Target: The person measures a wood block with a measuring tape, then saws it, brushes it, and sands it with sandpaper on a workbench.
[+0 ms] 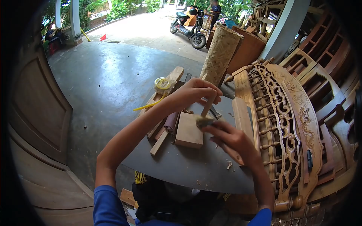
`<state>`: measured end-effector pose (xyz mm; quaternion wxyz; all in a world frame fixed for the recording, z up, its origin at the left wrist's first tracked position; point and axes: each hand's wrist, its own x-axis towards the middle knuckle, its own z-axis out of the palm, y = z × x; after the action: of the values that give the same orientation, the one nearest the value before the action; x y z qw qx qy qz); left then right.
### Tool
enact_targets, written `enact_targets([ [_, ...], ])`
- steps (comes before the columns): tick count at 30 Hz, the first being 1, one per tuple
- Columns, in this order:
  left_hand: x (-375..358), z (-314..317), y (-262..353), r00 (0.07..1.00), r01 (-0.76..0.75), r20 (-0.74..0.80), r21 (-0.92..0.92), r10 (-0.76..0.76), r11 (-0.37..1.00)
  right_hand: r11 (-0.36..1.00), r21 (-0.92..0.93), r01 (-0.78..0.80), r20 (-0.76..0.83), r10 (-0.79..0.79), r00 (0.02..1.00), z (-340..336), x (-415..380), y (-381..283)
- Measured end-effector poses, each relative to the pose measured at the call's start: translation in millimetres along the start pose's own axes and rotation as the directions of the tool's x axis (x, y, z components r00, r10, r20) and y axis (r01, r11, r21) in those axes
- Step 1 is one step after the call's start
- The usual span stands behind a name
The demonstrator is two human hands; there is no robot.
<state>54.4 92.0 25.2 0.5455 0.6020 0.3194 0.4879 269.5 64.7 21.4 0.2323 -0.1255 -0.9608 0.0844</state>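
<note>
- Pinching a slim wooden stick [208, 106] by its upper part in the left hand [203, 91].
- Gripping a brush [204, 121] in the curled right hand [230, 136], close beside the stick; cannot confirm contact.
- Located the stick between both hands, slanting.
- Noted a wooden block [189, 130] left of the right hand; a tape measure [162, 85] left of the left hand.

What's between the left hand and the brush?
A thin wooden strip, reaching down from the left hand toward the brush; the head view shows it.
</note>
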Motion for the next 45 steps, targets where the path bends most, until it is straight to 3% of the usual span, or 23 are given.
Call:
enact_targets([
  [3, 2, -2, -2, 1.0, 0.009, 0.01, -0.061, -0.009, 0.998, 0.994, 0.105, -0.017, -0.291, 0.047, 0.955, -25, 15, -10],
  [6, 0, 3, -1, 0.999, 0.004, -0.044, -0.101, -0.008, 0.995, 1.0, -0.001, 0.008, -0.248, -0.008, 0.969, -9, 9, -5],
  [7, -1, 7, 1, 0.998, 0.002, -0.069, -0.101, -0.009, 0.995, 0.994, -0.108, 0.024, -0.094, -0.034, 0.995, -1, 3, -2],
  [9, 0, 9, 1, 0.997, 0.006, -0.074, -0.151, -0.018, 0.989, 0.999, -0.02, 0.027, 0.103, -0.025, 0.994, 19, -10, 5],
  [12, 7, 5, -9, 1.0, 0.018, -0.009, -0.322, -0.022, 0.947, 0.999, 0.039, -0.009, 0.105, 0.005, 0.994, 5, -9, 4],
  [14, 7, 8, -13, 0.999, 0.028, 0.044, -0.469, -0.009, 0.883, 0.995, 0.099, -0.01, -0.043, 0.014, 0.999, -14, 0, -3],
  [16, 5, 14, -10, 0.999, 0.034, 0.029, -0.358, -0.025, 0.933, 0.996, 0.091, 0.025, -0.142, -0.011, 0.99, -30, 9, -9],
  [18, 0, 20, -3, 1.0, 0.012, -0.012, -0.192, -0.014, 0.981, 0.998, 0.058, 0.024, -0.12, -0.016, 0.993, -23, 8, -11],
  [21, 4, 18, -6, 0.999, 0.022, -0.04, -0.218, -0.031, 0.976, 1.0, -0.006, -0.015, 0.012, 0.015, 1.0, 5, -4, -8],
  [22, 10, 18, -12, 1.0, -0.018, 0.011, -0.374, 0.024, 0.927, 1.0, 0.012, -0.017, 0.063, 0.016, 0.998, 14, -8, -3],
  [24, 13, 15, -13, 0.998, 0.011, 0.061, -0.321, 0.009, 0.947, 0.995, 0.073, -0.067, 0.105, 0.06, 0.993, 20, -11, 5],
  [27, 13, 13, -14, 0.997, 0.01, 0.079, -0.321, 0.016, 0.947, 0.988, 0.155, -0.027, -0.105, 0.043, 0.993, -11, 10, -8],
  [28, 14, 13, -16, 0.997, 0.007, 0.079, -0.331, 0.021, 0.944, 0.995, 0.103, -0.01, -0.148, 0.025, 0.989, -20, 13, -10],
  [29, 17, 11, -22, 0.998, 0.046, 0.052, -0.335, -0.031, 0.941, 0.999, 0.039, 0.036, -0.187, -0.028, 0.982, -21, 14, -5],
  [31, 18, 7, -34, 0.99, 0.132, -0.008, -0.337, -0.143, 0.932, 0.999, 0.042, -0.024, -0.26, 0.035, 0.965, -14, 13, -6],
  [32, 16, 8, -37, 0.984, 0.156, -0.042, -0.243, -0.171, 0.957, 0.998, 0.045, -0.054, -0.204, 0.062, 0.977, -8, 8, -3],
  [35, 13, 11, -35, 0.983, 0.042, -0.16, -0.263, -0.087, 0.964, 0.983, 0.165, -0.076, 0.111, 0.058, 0.992, 9, -6, 5],
  [36, 12, 13, -28, 0.986, 0.048, -0.141, -0.268, -0.089, 0.962, 0.971, 0.199, -0.131, 0.078, 0.117, 0.99, 13, -9, 0],
  [39, 7, 6, -6, 0.978, 0.06, -0.179, -0.252, -0.108, 0.966, 0.995, 0.093, -0.043, 0.108, 0.032, 0.994, -15, -2, 2],
  [40, 4, -1, 5, 0.991, 0.038, -0.114, -0.254, -0.069, 0.967, 0.977, 0.186, -0.102, -0.009, 0.106, 0.994, -19, 3, 3],
  [41, -1, -6, 14, 0.993, 0.055, -0.102, -0.025, -0.057, 0.998, 0.975, 0.214, -0.062, -0.114, 0.088, 0.99, -16, 6, 9],
  [43, -18, -9, 40, 0.997, 0.058, -0.067, 0.422, -0.033, 0.905, 0.955, 0.211, -0.207, -0.07, 0.226, 0.972, -18, 18, 13],
  [45, -42, -5, 47, 1.0, -0.005, -0.009, 0.821, 0.021, 0.57, 0.946, 0.287, -0.149, -0.106, 0.186, 0.977, 7, 23, 26],
])
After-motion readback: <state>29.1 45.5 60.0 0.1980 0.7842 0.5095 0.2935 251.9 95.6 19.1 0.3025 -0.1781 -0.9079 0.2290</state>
